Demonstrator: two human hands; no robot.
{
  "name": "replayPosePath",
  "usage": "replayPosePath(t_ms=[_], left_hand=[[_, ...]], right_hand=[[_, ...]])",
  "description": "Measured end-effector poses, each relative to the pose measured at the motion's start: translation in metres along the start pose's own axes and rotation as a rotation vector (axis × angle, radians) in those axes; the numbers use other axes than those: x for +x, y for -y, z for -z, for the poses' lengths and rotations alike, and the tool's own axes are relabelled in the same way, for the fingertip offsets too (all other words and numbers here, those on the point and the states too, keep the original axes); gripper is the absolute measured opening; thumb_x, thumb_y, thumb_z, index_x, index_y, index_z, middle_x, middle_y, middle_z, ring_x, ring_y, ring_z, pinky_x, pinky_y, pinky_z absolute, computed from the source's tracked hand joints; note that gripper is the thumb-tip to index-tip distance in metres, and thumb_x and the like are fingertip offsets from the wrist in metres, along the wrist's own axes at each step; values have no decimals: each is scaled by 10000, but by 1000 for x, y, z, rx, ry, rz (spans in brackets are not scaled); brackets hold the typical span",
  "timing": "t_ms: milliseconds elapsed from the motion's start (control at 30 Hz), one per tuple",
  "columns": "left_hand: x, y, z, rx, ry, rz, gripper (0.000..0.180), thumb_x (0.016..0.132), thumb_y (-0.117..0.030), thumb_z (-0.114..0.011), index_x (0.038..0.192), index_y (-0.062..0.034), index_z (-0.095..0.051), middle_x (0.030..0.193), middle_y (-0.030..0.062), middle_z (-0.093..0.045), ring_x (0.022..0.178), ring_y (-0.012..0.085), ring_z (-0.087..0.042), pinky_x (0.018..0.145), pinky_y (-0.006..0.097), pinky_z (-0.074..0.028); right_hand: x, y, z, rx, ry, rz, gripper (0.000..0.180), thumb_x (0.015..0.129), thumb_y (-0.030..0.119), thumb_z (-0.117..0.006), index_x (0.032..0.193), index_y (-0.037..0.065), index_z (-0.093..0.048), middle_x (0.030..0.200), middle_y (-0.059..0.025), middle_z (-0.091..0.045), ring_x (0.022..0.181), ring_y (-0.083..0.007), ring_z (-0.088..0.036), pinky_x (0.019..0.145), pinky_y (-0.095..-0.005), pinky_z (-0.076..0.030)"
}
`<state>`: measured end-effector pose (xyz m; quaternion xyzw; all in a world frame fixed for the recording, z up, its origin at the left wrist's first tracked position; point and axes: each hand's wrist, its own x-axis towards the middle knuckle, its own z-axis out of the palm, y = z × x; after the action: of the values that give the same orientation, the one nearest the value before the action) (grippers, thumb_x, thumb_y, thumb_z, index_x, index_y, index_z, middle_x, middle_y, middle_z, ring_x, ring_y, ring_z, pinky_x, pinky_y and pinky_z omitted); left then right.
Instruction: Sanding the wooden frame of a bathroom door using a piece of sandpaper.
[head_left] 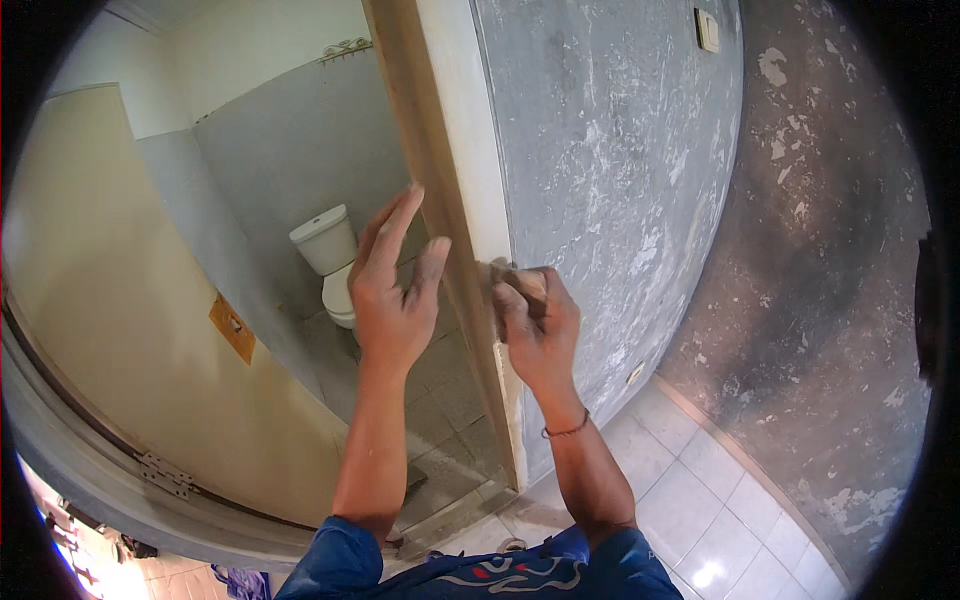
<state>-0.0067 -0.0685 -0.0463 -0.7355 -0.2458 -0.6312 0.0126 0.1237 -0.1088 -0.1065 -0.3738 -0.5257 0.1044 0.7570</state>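
Observation:
A tall door frame [440, 130] stands in front of me, bare brown on its inner face and whitish on the side towards the wall. My right hand [541, 330] pinches a small folded brown piece of sandpaper [527, 284] and presses it to the whitish side of the frame, where a dull brown patch shows. Part of the piece is hidden behind the fingers. To the left, my left hand [395, 295] is raised with its fingers apart, holding nothing. Its fingertips are near the frame's inner face. Dust greys the fingers of both hands.
A cream door [140, 260] with an orange-brown lock plate [232, 328] stands open on the left. Beyond the doorway is a white toilet [328, 245]. A patchy grey wall [610, 180] with a light switch [707, 31] runs rightward above white floor tiles [710, 470].

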Motion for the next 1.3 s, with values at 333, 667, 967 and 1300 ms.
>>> replayPosePath(t_ms=[333,667,967,1300], left_hand=[[-22,67,-56,-71,-11,-194,482,950,-190,-510,1415,-99,-427,1509,223,-247,1357,398,-301,1082,449,-293],[-42,66,-73,-167,-23,-102,501,1017,-279,-328,1435,-5,-349,1491,289,-207,1361,432,-261,1099,478,-238],[-47,79,-70,-262,64,-169,932,866,-689,-373,1469,10,-245,1498,327,-93,1399,442,-127,1117,507,-154],[-45,83,-62,-102,147,-219,1409,460,-819,-684,1487,-6,-165,1481,322,-99,1387,497,-70,1088,600,-174]], right_hand=[[5,-34,-6,-230,-20,164,244,768,123,-749,861,-14,-571,798,-140,-565,714,-308,-584,593,-373,-462],[40,-15,-8,-407,-81,344,275,763,186,-749,819,4,-551,786,-139,-503,764,-340,-482,626,-408,-404],[14,-39,-2,-404,-16,330,208,736,4,-694,888,-10,-552,796,-144,-522,721,-362,-555,616,-389,-446],[32,-40,10,-452,116,442,211,619,-82,-570,781,6,-467,777,-155,-476,732,-353,-474,629,-436,-402]])
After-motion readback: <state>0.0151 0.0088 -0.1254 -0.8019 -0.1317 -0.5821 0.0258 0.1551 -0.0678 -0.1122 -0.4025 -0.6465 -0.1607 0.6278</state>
